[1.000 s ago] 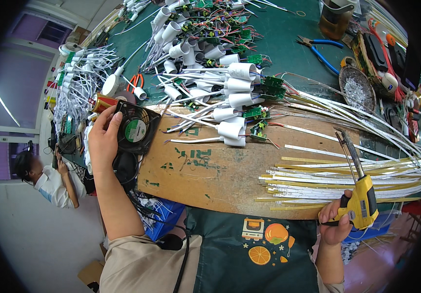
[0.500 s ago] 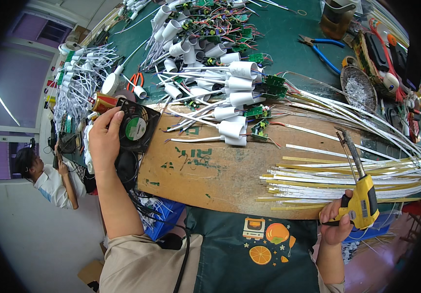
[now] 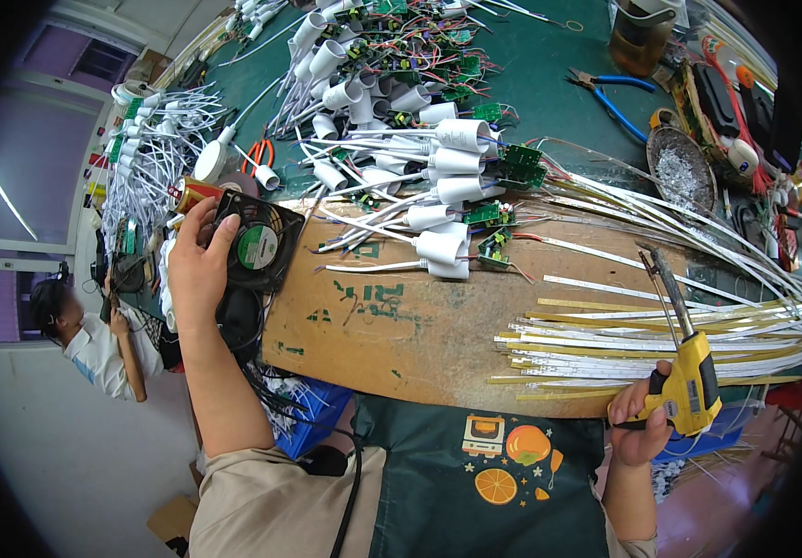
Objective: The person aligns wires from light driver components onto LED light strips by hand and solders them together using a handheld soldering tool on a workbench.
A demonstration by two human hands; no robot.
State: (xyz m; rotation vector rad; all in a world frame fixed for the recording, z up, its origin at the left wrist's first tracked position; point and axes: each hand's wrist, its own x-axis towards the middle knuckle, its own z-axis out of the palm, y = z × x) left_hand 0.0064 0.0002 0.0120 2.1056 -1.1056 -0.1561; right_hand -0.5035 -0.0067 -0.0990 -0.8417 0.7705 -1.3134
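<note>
My left hand [image 3: 198, 265] is at the left side of a small black square cooling fan [image 3: 258, 247], with thumb and fingers about its edge; the fingertips behind the frame are partly hidden. Beside those fingers lies a red and gold can [image 3: 196, 192]. My right hand [image 3: 640, 418] is wrapped round a yellow and black soldering gun [image 3: 694, 386], its dark tip pointing up over the LED strips. White and yellow LED strips [image 3: 605, 349] lie in a bundle on a brown board [image 3: 364, 344]. White lamp sockets [image 3: 443, 246] wired to green circuit boards [image 3: 497, 249] rest at the board's far edge.
More white sockets with wires [image 3: 326, 60] are heaped on the green table. Blue-handled pliers [image 3: 615, 93], a dish of clear bits [image 3: 684, 167] and a tool box [image 3: 726, 112] stand at far right. A co-worker [image 3: 94, 339] sits at left; a blue bin [image 3: 322, 414] is below.
The thumb and forefinger of my left hand have spread slightly apart at the fan. My right hand and the soldering gun stay in place.
</note>
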